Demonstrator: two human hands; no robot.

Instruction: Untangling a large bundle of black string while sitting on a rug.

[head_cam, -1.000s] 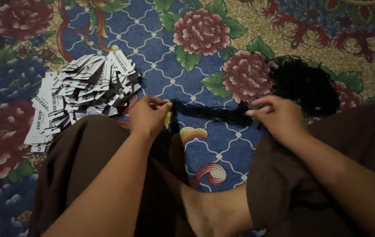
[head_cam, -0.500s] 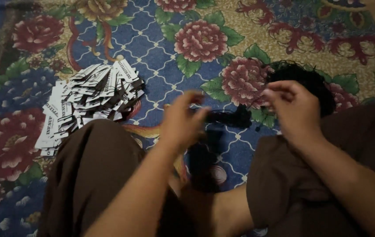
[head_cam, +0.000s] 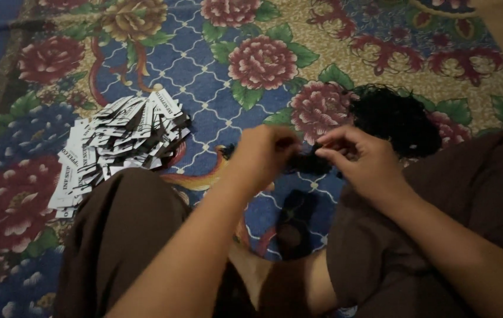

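Note:
My left hand [head_cam: 266, 154] and my right hand [head_cam: 360, 159] meet close together above the carpet, both pinching a short bunch of black hair strands [head_cam: 309, 163] between them. A loop of the same black strands hangs down below my hands [head_cam: 292, 221] in front of my legs. A loose heap of black hair [head_cam: 397, 118] lies on the carpet just beyond my right hand. I sit with my legs in brown trousers [head_cam: 121, 235] folded, one bare foot between them.
A pile of white and black printed paper labels [head_cam: 116, 141] lies on the floral carpet [head_cam: 216, 88] to the left, touching my left knee. The carpet's edge and a darker floor show at the far left.
My hands were far apart with the strand stretched taut between them. They have come together, so the strand is now folded and short, with a loop hanging below.

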